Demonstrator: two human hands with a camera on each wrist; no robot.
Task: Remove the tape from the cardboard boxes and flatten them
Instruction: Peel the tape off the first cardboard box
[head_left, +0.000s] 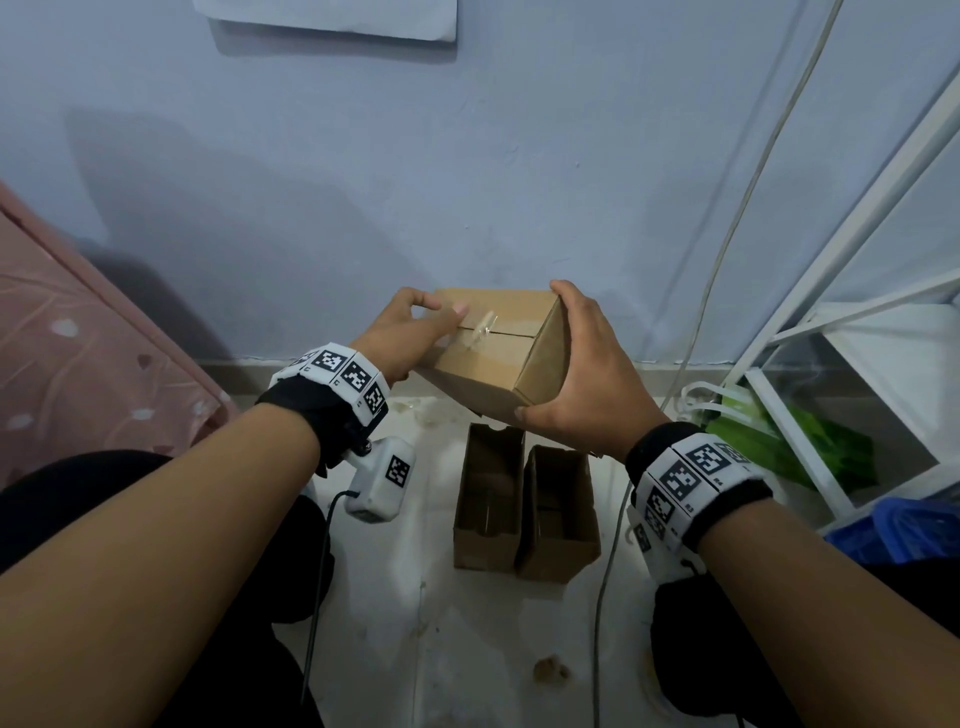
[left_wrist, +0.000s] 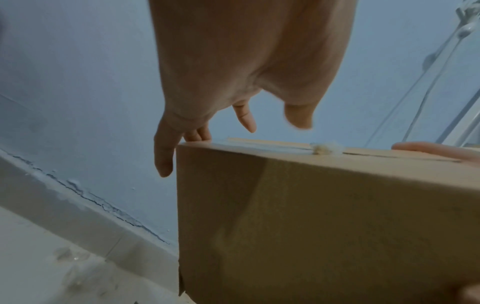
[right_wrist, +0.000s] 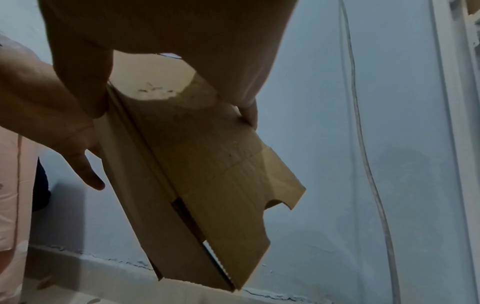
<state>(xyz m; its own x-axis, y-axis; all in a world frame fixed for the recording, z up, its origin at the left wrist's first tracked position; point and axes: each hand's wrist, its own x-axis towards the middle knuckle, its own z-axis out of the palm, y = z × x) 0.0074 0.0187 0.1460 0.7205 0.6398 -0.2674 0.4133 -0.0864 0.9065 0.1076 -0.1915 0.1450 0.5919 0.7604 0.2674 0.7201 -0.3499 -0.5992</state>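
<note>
I hold a brown cardboard box (head_left: 493, 358) in the air in front of the wall. A crumpled wad of clear tape (head_left: 483, 325) sticks up from the seam on its top face; it shows as a pale tape lump (left_wrist: 326, 149) in the left wrist view. My right hand (head_left: 571, 358) grips the box's right end, fingers over the top and thumb underneath. My left hand (head_left: 441, 306) lies against the left end, fingers relaxed behind the far corner and thumb over the top near the seam. In the right wrist view the box (right_wrist: 207, 164) has loose flaps at its lower end.
Two open-topped cardboard boxes (head_left: 488, 499) (head_left: 558, 514) stand side by side on the pale floor (head_left: 415, 634) below. Pink bedding (head_left: 78, 338) lies on the left. A white rack (head_left: 831, 322), a green bag (head_left: 810, 441), a blue bag (head_left: 893, 530) and a hanging cable (head_left: 727, 260) crowd the right.
</note>
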